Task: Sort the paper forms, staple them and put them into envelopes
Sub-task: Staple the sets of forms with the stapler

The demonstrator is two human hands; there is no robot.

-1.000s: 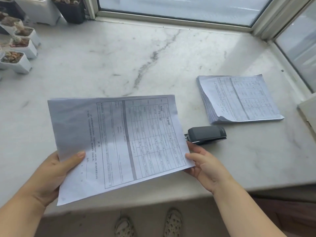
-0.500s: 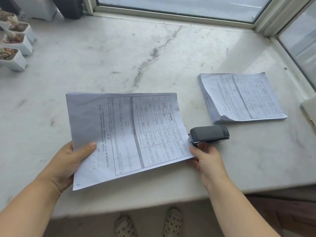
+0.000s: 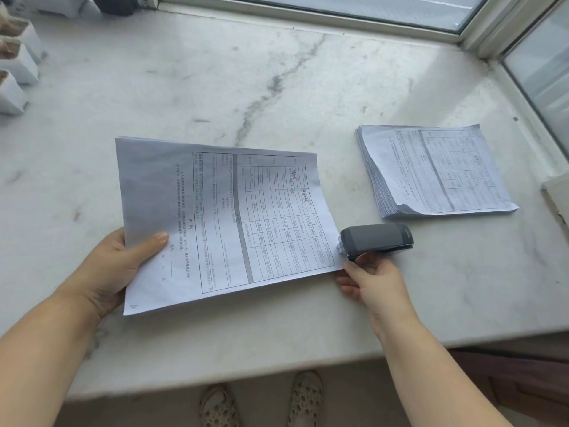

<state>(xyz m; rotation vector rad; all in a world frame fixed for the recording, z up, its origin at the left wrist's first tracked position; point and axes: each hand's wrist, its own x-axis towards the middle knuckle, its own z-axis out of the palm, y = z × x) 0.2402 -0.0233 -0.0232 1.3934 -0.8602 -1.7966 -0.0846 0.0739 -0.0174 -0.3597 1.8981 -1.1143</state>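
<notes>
A thin set of printed paper forms (image 3: 234, 217) lies low over the marble counter (image 3: 215, 87). My left hand (image 3: 123, 266) grips its near left corner, thumb on top. My right hand (image 3: 372, 282) is at the set's near right corner with its fingers loosely curled. Its fingertips touch the paper's edge, and its thumb lies off the paper against the near side of the grey stapler (image 3: 377, 238). The stapler rests on the counter just right of the forms. A thick stack of forms (image 3: 437, 171) lies further right.
White plant pots (image 3: 15, 69) line the far left edge. Window frames (image 3: 338, 13) bound the counter at the back and right. A pale flat object (image 3: 557, 195) shows at the right edge. My feet (image 3: 261, 402) are below the counter's front edge.
Both hands carried the set of forms forward and down toward the counter. My right thumb has come off the paper corner and now lies by the stapler.
</notes>
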